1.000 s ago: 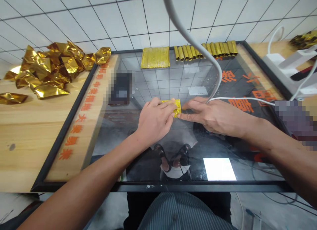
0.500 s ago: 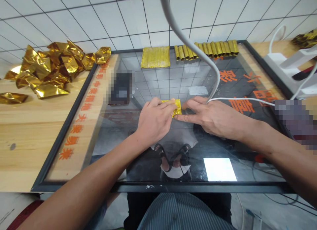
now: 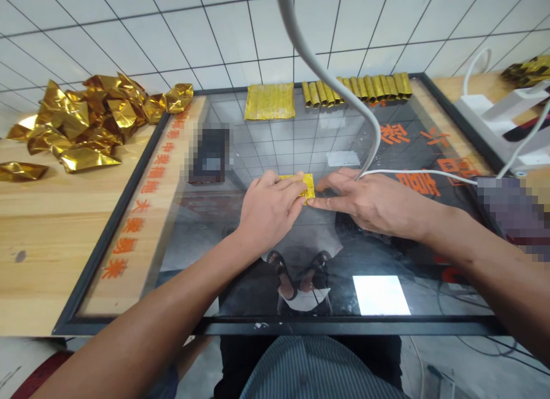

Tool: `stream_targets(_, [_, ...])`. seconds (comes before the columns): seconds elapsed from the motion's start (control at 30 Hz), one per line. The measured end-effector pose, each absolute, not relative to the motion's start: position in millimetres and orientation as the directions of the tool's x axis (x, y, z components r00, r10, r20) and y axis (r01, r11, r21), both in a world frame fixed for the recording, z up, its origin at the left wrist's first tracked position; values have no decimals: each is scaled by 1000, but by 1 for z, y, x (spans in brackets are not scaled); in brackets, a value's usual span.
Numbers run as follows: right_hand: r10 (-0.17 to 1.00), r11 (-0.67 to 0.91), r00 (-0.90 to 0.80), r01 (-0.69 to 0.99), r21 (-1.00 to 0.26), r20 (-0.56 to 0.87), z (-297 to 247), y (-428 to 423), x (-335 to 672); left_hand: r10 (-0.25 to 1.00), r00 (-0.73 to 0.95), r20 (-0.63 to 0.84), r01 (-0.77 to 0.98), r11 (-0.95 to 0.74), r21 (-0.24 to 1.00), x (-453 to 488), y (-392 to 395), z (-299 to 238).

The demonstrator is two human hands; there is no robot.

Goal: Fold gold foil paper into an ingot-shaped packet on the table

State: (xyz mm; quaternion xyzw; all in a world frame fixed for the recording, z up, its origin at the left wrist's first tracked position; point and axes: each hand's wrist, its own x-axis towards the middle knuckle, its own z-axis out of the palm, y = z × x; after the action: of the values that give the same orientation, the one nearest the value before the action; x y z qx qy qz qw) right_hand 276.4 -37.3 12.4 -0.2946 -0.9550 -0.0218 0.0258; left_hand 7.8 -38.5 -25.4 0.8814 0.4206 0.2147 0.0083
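Right hand (image 3: 369, 201): lower fingertip shifted slightly back toward 3 o'clock since the earlier frame; fingers extended and spread apart, gripping nothing visible, lower fingertip at the gold sheet's 5 o'clock corner.
Left hand (image 3: 271, 205): unmoved; bent fingers laid over the gold sheet; cannot tell how far closed, or whether it grips, as the underside is hidden.
Gold sheet (image 3: 310, 184): one, partly covered, flat on the black-framed glass panel (image 3: 253, 149), between the hands.
Clock centre: gold sheet, wall at 12.
Gold stack (image 3: 269, 102): 11 o'clock, panel's far edge.
Gold tubes (image 3: 400, 86): row, 1 o'clock.
Foil pieces (image 3: 64, 118): heap, between 9 and 10 o'clock, mostly on the wooden bench (image 3: 38, 227).
White power strip (image 3: 476, 109): 2 o'clock.
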Motion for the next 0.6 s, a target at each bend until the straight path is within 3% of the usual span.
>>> stream_targets(0.13, [562,816,-827,556,155,9,14,-38,272,749,553,365,742,-642,193,9,-40,-24])
stream_targets(0.6, [676,725,-732,682,101,87,13,-36,257,757,563,331,743,-640,199,9,-40,-22])
